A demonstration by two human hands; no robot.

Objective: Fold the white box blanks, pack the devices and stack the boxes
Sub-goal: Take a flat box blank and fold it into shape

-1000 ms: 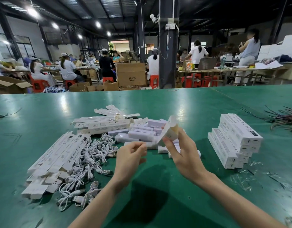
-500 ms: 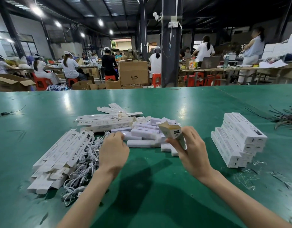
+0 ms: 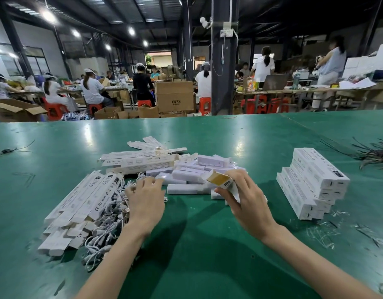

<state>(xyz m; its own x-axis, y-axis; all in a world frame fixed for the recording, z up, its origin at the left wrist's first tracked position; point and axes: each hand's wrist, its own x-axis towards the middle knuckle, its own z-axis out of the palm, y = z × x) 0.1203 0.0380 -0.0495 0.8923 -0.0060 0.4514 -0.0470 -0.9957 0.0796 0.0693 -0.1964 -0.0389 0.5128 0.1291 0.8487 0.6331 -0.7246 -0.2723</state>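
Observation:
My right hand (image 3: 247, 201) grips a folded white box (image 3: 224, 182), its open brown-lined end pointing up and left. My left hand (image 3: 146, 198) reaches down, fingers spread, over the heap of white cables (image 3: 108, 225), touching its far edge beside the white devices (image 3: 192, 171) piled mid-table. Flat white box blanks (image 3: 84, 203) lie fanned out at the left, with more blanks (image 3: 138, 160) behind the devices. A stack of packed white boxes (image 3: 313, 182) stands at the right.
The green table (image 3: 197, 255) stretches wide around me. Dark wire bundles (image 3: 376, 154) lie at the far right, thin wires (image 3: 4, 151) at the far left. Plastic scraps (image 3: 322, 231) litter the table near the stack. Other workers, cartons and red stools sit beyond the table.
My left hand let go of the box and moved left and down onto the cable heap. My right hand kept the box and lowered it slightly.

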